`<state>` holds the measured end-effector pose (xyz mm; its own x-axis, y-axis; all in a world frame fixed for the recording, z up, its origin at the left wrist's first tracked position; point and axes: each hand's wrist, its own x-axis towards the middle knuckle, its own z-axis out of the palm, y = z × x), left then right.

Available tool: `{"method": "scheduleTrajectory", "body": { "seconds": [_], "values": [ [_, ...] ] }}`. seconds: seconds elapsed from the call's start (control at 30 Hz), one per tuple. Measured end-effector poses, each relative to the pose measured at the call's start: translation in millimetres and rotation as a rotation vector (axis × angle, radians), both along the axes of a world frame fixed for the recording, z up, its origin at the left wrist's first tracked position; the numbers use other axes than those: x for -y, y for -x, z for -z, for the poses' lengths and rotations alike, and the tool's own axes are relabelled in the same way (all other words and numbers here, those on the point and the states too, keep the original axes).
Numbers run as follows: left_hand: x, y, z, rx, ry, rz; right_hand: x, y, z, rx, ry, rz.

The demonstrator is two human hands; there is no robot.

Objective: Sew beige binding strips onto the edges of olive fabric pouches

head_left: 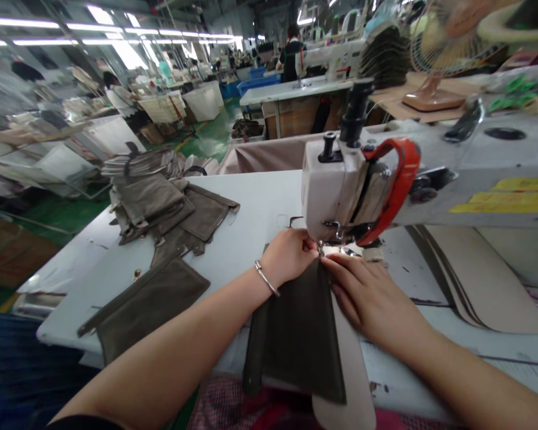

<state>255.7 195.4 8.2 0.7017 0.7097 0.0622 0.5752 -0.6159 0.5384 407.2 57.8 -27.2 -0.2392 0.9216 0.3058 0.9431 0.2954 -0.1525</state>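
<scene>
A dark olive fabric piece point(298, 334) lies under the needle of a white sewing machine point(336, 185) with a red guard point(397, 185). My left hand point(287, 257), with a metal bangle on the wrist, is closed and pinches the top left edge of the fabric beside the presser foot. My right hand point(370, 298) lies flat on the fabric's right edge, fingers stretched toward the needle. A beige strip point(349, 382) runs under the fabric and hangs over the table's front edge.
A stack of similar olive pieces point(161, 203) sits at the table's back left, and one more piece point(147, 307) lies near the front left. Beige strips point(479, 280) lie at right. Other workers and sewing tables point(291, 89) fill the background. A fan point(439, 54) stands behind the machine.
</scene>
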Motion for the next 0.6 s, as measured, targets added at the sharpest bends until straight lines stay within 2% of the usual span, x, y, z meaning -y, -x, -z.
{"method": "scheduleTrajectory", "body": {
  "seconds": [0.07,0.13,0.2,0.27,0.3,0.37,0.43,0.53,0.6],
  "values": [
    [10.0,4.7,-6.6,-0.035,-0.069,0.027,0.4,-0.9,-1.3,-0.018,0.007,-0.017],
    [30.8,17.4,-16.0,-0.08,-0.151,0.094,0.8,-1.6,-2.5,-0.038,0.011,-0.029],
    [60.4,37.7,-24.8,-0.115,-0.185,0.264,1.2,-1.7,-3.4,-0.053,0.012,-0.031],
    [92.2,61.2,-28.7,-0.095,-0.155,0.532,1.5,-1.4,-3.9,-0.062,0.01,-0.03],
    [106.2,71.9,-28.1,-0.087,-0.158,0.587,1.5,-1.0,-4.0,-0.066,0.008,-0.03],
    [127.0,87.8,-22.7,-0.087,-0.199,0.604,1.4,-0.3,-4.2,-0.072,0.005,-0.031],
    [138.1,94.8,-15.1,-0.088,-0.25,0.59,1.2,0.3,-4.2,-0.078,0.002,-0.033],
    [144.4,94.5,-7.7,-0.082,-0.288,0.589,1.8,0.8,-4.1,-0.081,-0.006,-0.033],
    [145.4,92.3,-8.3,-0.081,-0.309,0.578,2.6,0.8,-3.8,-0.076,-0.02,-0.034]
  ]
}}
